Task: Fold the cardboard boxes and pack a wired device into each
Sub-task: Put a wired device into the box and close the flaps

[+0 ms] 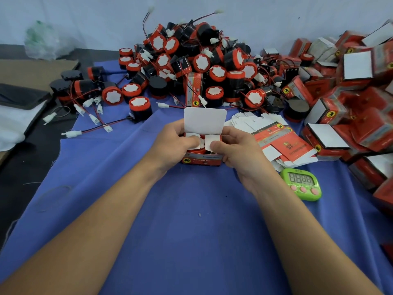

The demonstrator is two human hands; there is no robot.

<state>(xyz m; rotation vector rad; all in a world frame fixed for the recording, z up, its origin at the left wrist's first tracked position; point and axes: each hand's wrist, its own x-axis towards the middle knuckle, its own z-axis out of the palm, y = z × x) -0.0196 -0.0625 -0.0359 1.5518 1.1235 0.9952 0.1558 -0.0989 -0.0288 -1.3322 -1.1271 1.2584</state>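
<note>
A small red cardboard box [202, 161] stands in the middle of the blue cloth, held between both hands. Its white top lid flap [205, 121] stands upright at the back. My left hand [176, 143] grips the box's left side, thumb pressing the left side flap down. My right hand [236, 149] grips the right side, thumb on the right side flap [209, 141]. A red and white wired device shows under the flaps inside the box. A big heap of red and black wired devices [191, 64] lies behind.
Flat unfolded box blanks [282, 145] lie right of the box. Closed red boxes [344, 99] pile up at the far right. A green timer [302, 184] sits near my right wrist. Loose white connectors [93, 118] trail left. Brown cardboard [32, 71] lies far left.
</note>
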